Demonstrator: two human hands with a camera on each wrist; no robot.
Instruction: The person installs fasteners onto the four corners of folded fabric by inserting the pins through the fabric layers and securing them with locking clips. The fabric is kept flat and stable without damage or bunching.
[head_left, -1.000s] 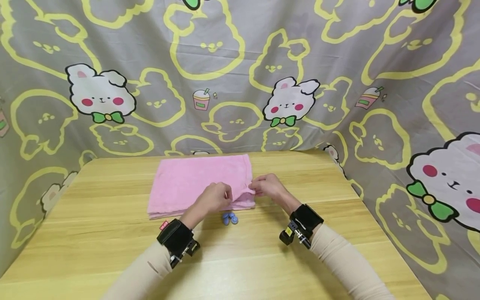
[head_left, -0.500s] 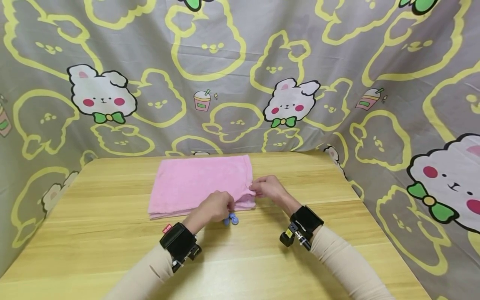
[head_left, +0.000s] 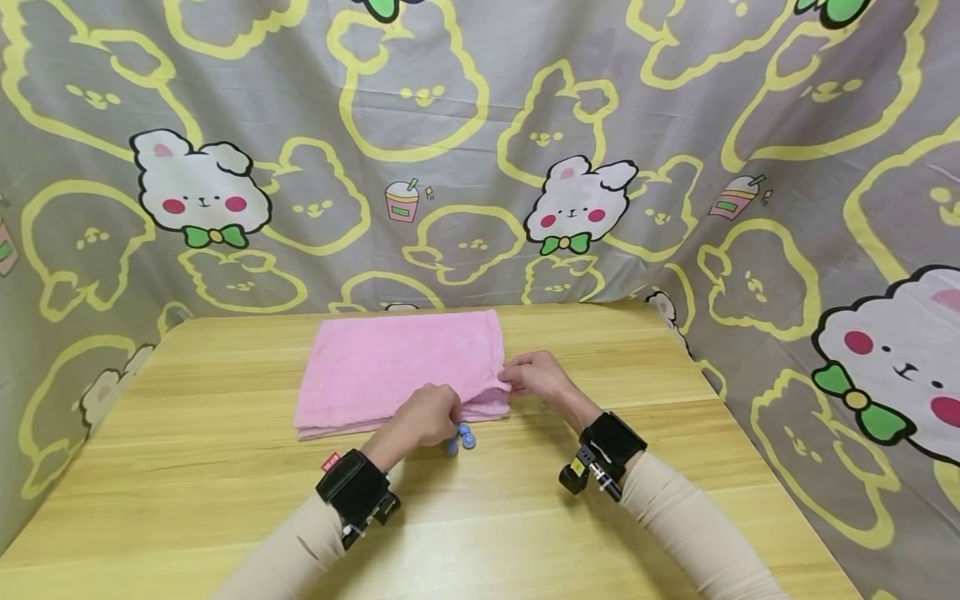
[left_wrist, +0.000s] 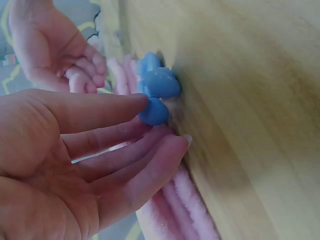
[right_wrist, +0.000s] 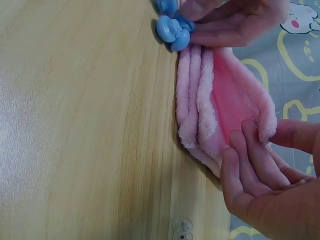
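A grey curtain (head_left: 288, 108) printed with yellow outlines and white rabbits hangs from 9 through 12 to 3 o'clock round the wood-grained bench (head_left: 480, 533). Beige sleeves (head_left: 690, 525) reach in from 7 and 5 o'clock. The folded pink cloth (head_left: 390, 367) lies towards 11 o'clock on the bench, its 4 o'clock corner lifted. At its 3 o'clock edge the right hand (head_left: 540, 377), fingers bent, pinches that raised layer. The left hand (head_left: 431, 412), nearly closed, pinches the blue pieces (head_left: 467, 437) just off the cloth's 5 o'clock edge, partly hiding them from the head view. Black straps (head_left: 613, 442) circle both wrists; the left one's red tag (head_left: 330, 462) bears writing too small to read.
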